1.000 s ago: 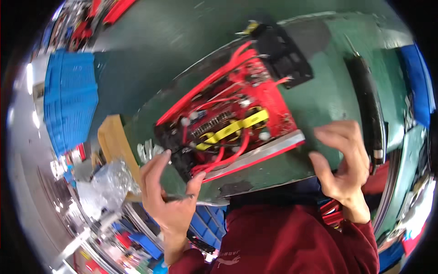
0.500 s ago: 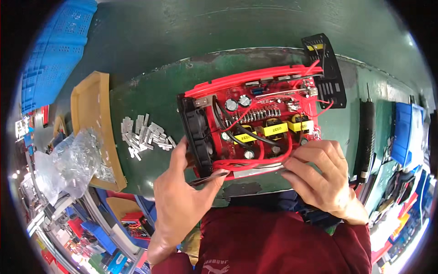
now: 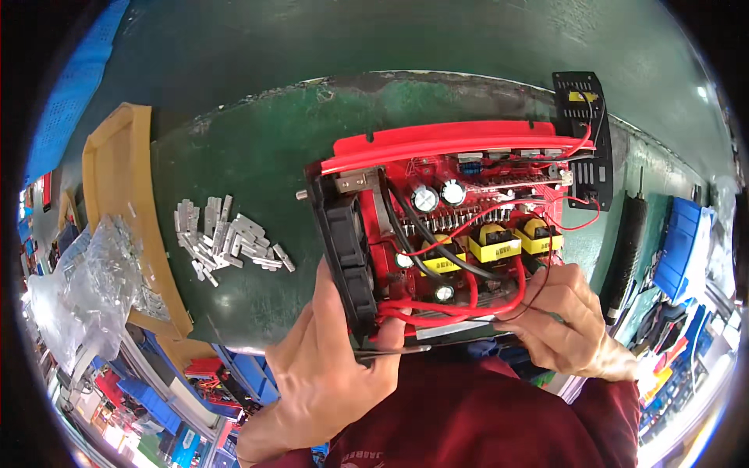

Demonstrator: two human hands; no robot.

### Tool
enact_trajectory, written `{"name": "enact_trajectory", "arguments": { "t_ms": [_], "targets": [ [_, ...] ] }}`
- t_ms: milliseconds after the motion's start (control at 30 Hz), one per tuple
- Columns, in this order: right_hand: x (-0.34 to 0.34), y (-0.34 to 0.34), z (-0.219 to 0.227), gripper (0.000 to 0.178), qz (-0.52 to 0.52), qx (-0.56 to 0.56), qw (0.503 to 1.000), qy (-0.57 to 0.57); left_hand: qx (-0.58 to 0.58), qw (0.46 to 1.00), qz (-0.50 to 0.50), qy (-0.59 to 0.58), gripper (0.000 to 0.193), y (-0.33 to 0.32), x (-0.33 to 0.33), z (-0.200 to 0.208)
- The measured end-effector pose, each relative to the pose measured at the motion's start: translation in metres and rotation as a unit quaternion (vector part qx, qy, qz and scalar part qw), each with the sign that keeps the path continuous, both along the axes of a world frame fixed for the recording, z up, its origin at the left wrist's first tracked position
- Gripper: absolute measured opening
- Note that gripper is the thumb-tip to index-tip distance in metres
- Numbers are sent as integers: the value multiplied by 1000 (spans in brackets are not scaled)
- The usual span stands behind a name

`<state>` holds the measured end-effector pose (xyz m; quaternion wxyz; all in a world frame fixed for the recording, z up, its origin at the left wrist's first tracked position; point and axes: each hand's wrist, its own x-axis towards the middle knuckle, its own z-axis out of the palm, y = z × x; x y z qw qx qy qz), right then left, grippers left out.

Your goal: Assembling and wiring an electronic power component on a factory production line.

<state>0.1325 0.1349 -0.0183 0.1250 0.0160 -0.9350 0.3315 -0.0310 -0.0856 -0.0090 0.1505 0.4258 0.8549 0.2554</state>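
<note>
An opened power inverter (image 3: 460, 214) with a red metal case and a red circuit board is held at a tilt over the bench. Yellow-wrapped transformers (image 3: 496, 249), capacitors and thick red wires (image 3: 437, 318) fill it. My left hand (image 3: 335, 355) grips the lower corner of its black fan panel (image 3: 343, 234), thumb in front, with most fingers hidden behind. At the near right edge, my right hand (image 3: 566, 324) is closed with curled fingers on the case; a thin dark wire runs to its fingertips. A black slotted end panel (image 3: 581, 168) hangs on wires at the right end.
Small metal strips (image 3: 230, 238) lie piled left of the inverter. Beyond them is a yellow-brown tray (image 3: 117, 164) with a clear plastic bag (image 3: 86, 288). A black electric screwdriver (image 3: 628, 249) and a blue bin (image 3: 679, 249) are on the right.
The inverter has come nearer me and tilted, so its far red wall shows more. Both hands have moved with it. The thin dark wire now stands out by my right fingertips.
</note>
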Motion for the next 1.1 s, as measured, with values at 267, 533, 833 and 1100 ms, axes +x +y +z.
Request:
{"name": "enact_trajectory", "arguments": {
  "t_ms": [267,533,833,1100],
  "targets": [
    [-4,7,-7,37,27,-2,999,33,-17,998,13,-59,72,-2,-1,4],
    [-4,12,-6,34,52,4,998,25,-83,995,-12,-50,77,-3,-4,15],
    [1,7,-8,31,35,20,999,37,-93,992,-3,-90,79,-4,-6,15],
    [8,19,-5,22,-18,43,995,87,-115,990,32,-81,69,-7,0,19]
  ]
}}
